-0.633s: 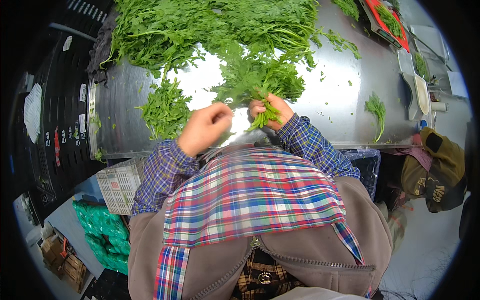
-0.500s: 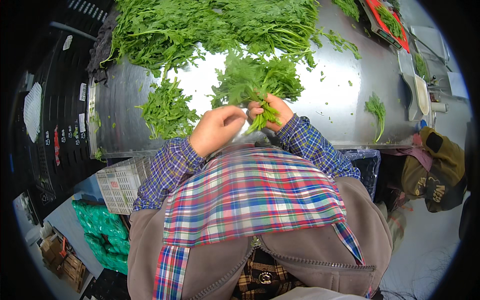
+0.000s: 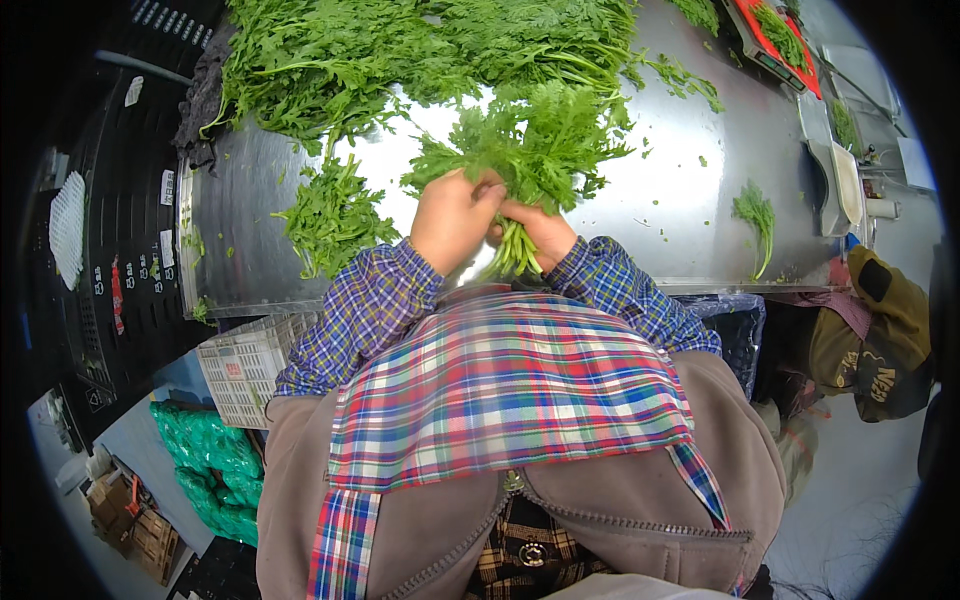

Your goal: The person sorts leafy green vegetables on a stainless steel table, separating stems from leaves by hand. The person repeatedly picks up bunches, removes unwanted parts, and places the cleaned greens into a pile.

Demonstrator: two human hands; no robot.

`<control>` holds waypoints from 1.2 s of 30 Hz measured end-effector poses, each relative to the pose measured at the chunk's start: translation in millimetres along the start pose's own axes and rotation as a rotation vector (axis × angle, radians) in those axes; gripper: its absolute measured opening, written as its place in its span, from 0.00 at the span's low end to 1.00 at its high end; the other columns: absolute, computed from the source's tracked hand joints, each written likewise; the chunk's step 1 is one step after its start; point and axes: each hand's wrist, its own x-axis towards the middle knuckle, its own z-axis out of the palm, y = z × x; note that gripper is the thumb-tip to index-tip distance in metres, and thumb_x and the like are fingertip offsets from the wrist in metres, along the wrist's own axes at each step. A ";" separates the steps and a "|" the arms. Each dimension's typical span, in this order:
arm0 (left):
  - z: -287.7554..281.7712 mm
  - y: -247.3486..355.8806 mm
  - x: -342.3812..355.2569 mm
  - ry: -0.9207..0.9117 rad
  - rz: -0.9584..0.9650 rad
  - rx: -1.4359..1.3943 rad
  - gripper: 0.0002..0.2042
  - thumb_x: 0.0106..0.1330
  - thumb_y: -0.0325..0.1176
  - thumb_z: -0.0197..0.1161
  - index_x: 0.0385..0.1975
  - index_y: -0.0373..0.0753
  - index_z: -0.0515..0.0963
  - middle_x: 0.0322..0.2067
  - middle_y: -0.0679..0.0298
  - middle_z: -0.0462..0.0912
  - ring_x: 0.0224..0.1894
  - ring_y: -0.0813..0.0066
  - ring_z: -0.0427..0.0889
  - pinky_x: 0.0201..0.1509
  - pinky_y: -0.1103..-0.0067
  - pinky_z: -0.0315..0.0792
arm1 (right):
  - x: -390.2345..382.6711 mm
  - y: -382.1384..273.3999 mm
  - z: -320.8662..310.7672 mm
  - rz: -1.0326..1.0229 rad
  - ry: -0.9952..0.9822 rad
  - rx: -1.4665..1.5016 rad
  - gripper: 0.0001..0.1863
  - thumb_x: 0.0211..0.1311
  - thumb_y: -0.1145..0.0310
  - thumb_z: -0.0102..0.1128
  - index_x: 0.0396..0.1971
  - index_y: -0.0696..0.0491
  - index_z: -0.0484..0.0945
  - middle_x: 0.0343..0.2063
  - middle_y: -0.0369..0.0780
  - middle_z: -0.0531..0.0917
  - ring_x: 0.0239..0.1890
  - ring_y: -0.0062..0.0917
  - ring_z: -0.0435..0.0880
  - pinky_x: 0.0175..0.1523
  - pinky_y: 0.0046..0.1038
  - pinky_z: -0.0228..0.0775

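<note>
A bunch of leafy greens [image 3: 530, 160] with lobed leaves, likely chrysanthemum greens, is held in front of me over the metal table [image 3: 660, 230]. My right hand [image 3: 543, 236] is closed around its stems, whose cut ends stick out below toward me. My left hand [image 3: 448, 220] is closed too, its thumb and fingers pinching at the bunch's left side right against the right hand. Its fingertips are partly hidden behind the leaves. Left of the hands lies a smaller heap of the same greens [image 3: 338, 220].
A large pile of greens [image 3: 430, 50] covers the table's far side. One loose sprig [image 3: 757, 225] lies to the right. A scale with a red tray [image 3: 775, 45] stands far right. Black crates [image 3: 125, 210] line the left; a white crate [image 3: 240, 370] sits below the table edge.
My left hand has moved right and up, from beside the stems onto the bunch. The bunch's leaves have shifted slightly right and its stems now hang more upright.
</note>
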 end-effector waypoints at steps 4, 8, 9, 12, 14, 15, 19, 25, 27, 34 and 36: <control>-5.0 -5.4 -2.7 0.092 0.157 0.094 0.06 0.58 0.27 0.61 0.31 0.32 0.77 0.25 0.64 0.77 0.26 0.82 0.76 0.29 0.84 0.70 | 0.3 -11.7 -3.3 0.194 -0.061 0.241 0.12 0.60 0.75 0.51 0.41 0.66 0.70 0.36 0.47 0.79 0.36 0.30 0.81 0.43 0.28 0.77; -12.9 -6.2 -10.1 0.068 0.216 0.176 0.05 0.59 0.27 0.61 0.31 0.32 0.77 0.25 0.67 0.77 0.25 0.84 0.74 0.29 0.87 0.68 | -4.8 -21.3 -4.0 0.189 -0.142 0.380 0.13 0.61 0.77 0.49 0.44 0.66 0.68 0.39 0.50 0.77 0.43 0.34 0.80 0.55 0.31 0.72; -18.0 -6.6 -12.8 0.055 0.180 0.110 0.05 0.59 0.28 0.60 0.30 0.32 0.77 0.24 0.68 0.76 0.25 0.84 0.73 0.28 0.86 0.68 | -4.8 -21.6 -4.1 0.186 -0.186 0.419 0.13 0.61 0.77 0.49 0.45 0.66 0.67 0.40 0.50 0.77 0.43 0.35 0.79 0.55 0.32 0.73; -45.0 -10.6 -23.8 -0.002 0.056 -0.098 0.05 0.61 0.28 0.59 0.31 0.33 0.77 0.22 0.73 0.74 0.24 0.88 0.68 0.27 0.87 0.65 | -1.7 -21.3 -7.7 0.185 -0.186 0.516 0.13 0.63 0.77 0.49 0.46 0.65 0.66 0.40 0.50 0.76 0.45 0.37 0.78 0.54 0.34 0.73; -74.6 -16.5 -30.3 0.062 0.091 -0.110 0.04 0.62 0.27 0.59 0.33 0.34 0.76 0.25 0.72 0.75 0.26 0.87 0.70 0.29 0.88 0.66 | 1.1 -20.1 -11.6 0.186 -0.186 0.505 0.13 0.63 0.76 0.49 0.45 0.65 0.66 0.40 0.49 0.76 0.44 0.36 0.78 0.53 0.33 0.74; -90.2 -20.1 -34.3 0.136 0.055 -0.141 0.04 0.62 0.27 0.58 0.33 0.34 0.76 0.25 0.73 0.75 0.27 0.88 0.71 0.30 0.88 0.67 | 2.2 -19.3 -13.2 0.181 -0.187 0.494 0.13 0.63 0.76 0.50 0.45 0.65 0.66 0.40 0.49 0.76 0.44 0.35 0.78 0.53 0.33 0.75; -129.4 -30.3 -45.2 0.413 0.105 0.597 0.11 0.61 0.29 0.59 0.42 0.34 0.77 0.33 0.59 0.80 0.34 0.70 0.78 0.39 0.78 0.72 | 4.4 -15.1 -12.8 0.200 -0.159 0.442 0.14 0.63 0.76 0.49 0.47 0.65 0.66 0.41 0.49 0.76 0.45 0.35 0.78 0.51 0.31 0.76; -84.1 -16.3 -54.3 -0.028 -0.070 -0.032 0.10 0.64 0.31 0.58 0.41 0.33 0.78 0.34 0.63 0.82 0.37 0.78 0.79 0.42 0.82 0.72 | 2.6 -13.1 -5.4 0.147 -0.228 0.304 0.20 0.65 0.73 0.45 0.55 0.65 0.61 0.49 0.52 0.74 0.52 0.38 0.76 0.57 0.34 0.72; -54.6 -10.6 -47.1 0.059 0.097 0.077 0.09 0.61 0.28 0.60 0.39 0.35 0.79 0.32 0.61 0.81 0.34 0.76 0.79 0.38 0.81 0.72 | 2.5 -11.5 -5.3 0.165 -0.207 0.299 0.21 0.67 0.69 0.43 0.56 0.64 0.62 0.51 0.52 0.73 0.53 0.40 0.75 0.58 0.34 0.70; -8.1 -8.2 -6.5 0.098 0.607 0.546 0.10 0.51 0.25 0.64 0.35 0.39 0.79 0.33 0.60 0.75 0.37 0.62 0.74 0.41 0.73 0.71 | 4.0 -3.3 -7.4 0.110 -0.156 0.314 0.17 0.69 0.57 0.44 0.44 0.56 0.71 0.37 0.40 0.79 0.39 0.28 0.80 0.45 0.33 0.74; -4.9 -9.3 -3.3 0.073 0.647 0.584 0.08 0.50 0.24 0.63 0.31 0.39 0.78 0.32 0.61 0.75 0.36 0.61 0.73 0.40 0.70 0.70 | 3.9 -2.6 -6.2 0.099 -0.139 0.310 0.18 0.69 0.57 0.44 0.45 0.56 0.71 0.38 0.41 0.79 0.40 0.28 0.80 0.46 0.33 0.74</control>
